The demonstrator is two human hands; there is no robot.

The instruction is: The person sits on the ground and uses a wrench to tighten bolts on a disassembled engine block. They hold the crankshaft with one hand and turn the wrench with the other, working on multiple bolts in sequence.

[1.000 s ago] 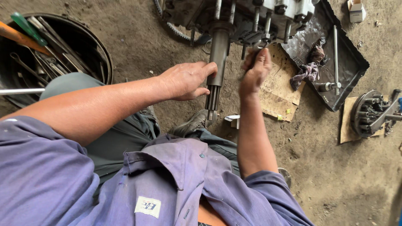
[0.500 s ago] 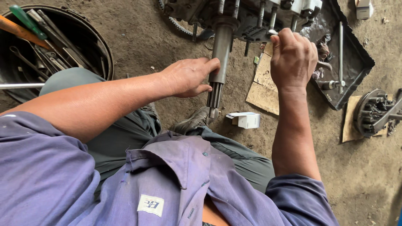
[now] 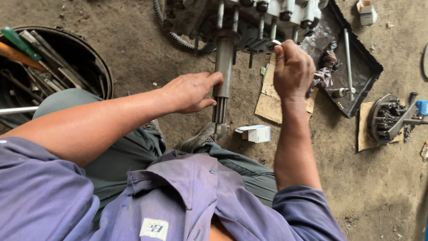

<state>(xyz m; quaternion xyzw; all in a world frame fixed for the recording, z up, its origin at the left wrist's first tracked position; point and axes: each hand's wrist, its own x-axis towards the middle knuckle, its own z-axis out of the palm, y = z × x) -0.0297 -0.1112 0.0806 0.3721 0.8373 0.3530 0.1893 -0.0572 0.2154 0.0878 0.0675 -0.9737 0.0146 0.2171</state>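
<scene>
Closest to me, my shoe (image 3: 196,139) sits on the dirt, a small white box (image 3: 255,133) just at its 3 o'clock. My left hand (image 3: 189,91) wraps the grey splined shaft (image 3: 222,76), thumb and fingers closed round it. At 2 o'clock my right hand (image 3: 292,69) is clenched, pinching a small pale part; what it is, I cannot tell. Farthest, at 12, the gearbox (image 3: 249,20).

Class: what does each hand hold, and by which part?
The left hand grips the grey shaft mid-length. The right hand pinches something small; what cannot be told.
</scene>
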